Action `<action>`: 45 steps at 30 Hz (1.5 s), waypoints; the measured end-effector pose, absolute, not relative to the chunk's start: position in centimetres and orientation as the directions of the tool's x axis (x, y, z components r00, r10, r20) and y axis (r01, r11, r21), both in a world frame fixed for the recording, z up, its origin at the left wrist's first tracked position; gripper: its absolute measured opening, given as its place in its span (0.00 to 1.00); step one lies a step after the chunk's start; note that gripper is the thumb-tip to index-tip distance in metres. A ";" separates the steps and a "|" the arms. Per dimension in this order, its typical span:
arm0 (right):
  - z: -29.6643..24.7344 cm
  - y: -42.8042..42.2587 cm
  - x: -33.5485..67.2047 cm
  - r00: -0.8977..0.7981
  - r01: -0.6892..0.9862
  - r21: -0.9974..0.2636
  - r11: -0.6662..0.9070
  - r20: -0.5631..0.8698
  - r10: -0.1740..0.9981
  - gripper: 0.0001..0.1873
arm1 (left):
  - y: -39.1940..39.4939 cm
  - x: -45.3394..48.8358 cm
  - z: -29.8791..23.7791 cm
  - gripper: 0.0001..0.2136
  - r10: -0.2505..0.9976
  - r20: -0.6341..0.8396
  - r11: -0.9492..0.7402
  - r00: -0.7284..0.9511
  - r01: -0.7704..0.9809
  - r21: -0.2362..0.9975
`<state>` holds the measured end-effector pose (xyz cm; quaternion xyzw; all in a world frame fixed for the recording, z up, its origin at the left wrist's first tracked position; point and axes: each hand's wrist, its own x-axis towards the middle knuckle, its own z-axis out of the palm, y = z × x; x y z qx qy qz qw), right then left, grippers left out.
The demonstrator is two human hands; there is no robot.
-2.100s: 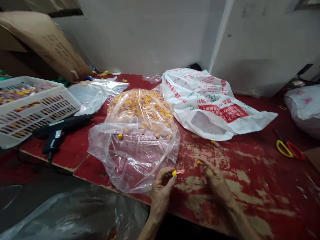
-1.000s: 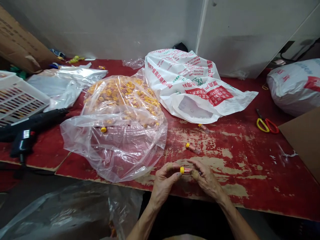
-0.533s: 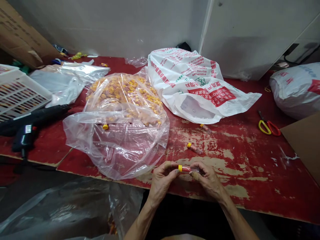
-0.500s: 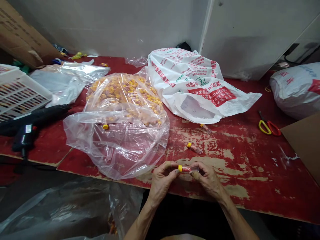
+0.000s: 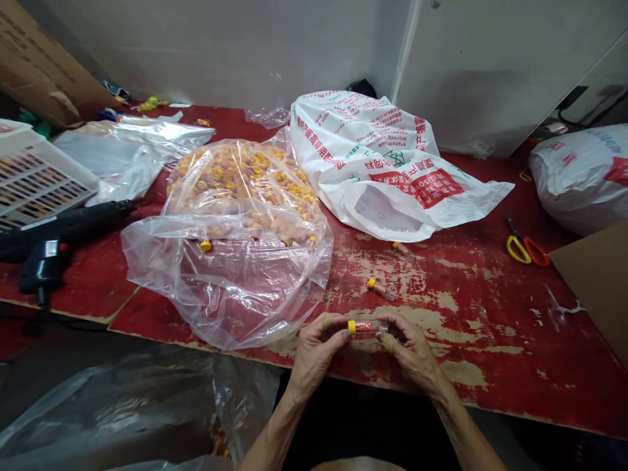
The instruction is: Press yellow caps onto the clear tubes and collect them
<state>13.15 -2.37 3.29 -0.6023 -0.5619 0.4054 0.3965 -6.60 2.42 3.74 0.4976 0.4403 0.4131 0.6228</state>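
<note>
At ten o'clock from the hands lies a glue gun (image 5: 49,255); at eleven, a clear bag (image 5: 230,281) of yellow caps. The left hand (image 5: 316,350) and right hand (image 5: 409,350) pinch a yellow-capped tube (image 5: 366,326) above the peeling red worktop (image 5: 490,340). At twelve, a white sack (image 5: 373,163) bears unreadable red Chinese print; scissors (image 5: 521,250) sit at two.

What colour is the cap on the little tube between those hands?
Yellow. The cap on the small tube shows best in the head view.
</note>
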 end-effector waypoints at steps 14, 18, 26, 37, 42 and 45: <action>3.7 -2.5 12.8 0.048 0.389 -0.919 -0.057 -0.041 0.998 0.16 | 2.5 -6.8 3.9 0.06 0.956 -0.045 0.053 0.291 -0.020 0.998; 3.3 -2.4 12.6 0.049 0.500 -0.865 -0.044 -0.022 0.999 0.21 | 2.4 -6.8 4.0 0.07 0.954 0.006 -0.007 0.301 0.002 1.000; 3.2 -2.8 12.7 0.074 0.398 -0.916 -0.061 -0.034 0.997 0.17 | 2.4 -6.8 3.9 0.08 0.961 -0.029 0.037 0.276 -0.024 0.999; 3.9 -2.6 13.1 0.002 0.486 -0.874 0.005 0.006 1.000 0.14 | 2.1 -7.1 3.7 0.06 0.949 -0.042 0.050 0.314 -0.019 0.999; 3.6 -2.6 13.2 0.030 0.513 -0.858 0.023 0.045 0.999 0.14 | 2.2 -6.9 3.9 0.06 0.954 -0.015 0.016 0.298 0.000 1.000; 3.7 -2.7 13.1 -0.004 0.531 -0.845 0.065 0.074 0.997 0.12 | 2.4 -6.9 3.9 0.07 0.959 -0.016 0.019 0.283 -0.008 1.000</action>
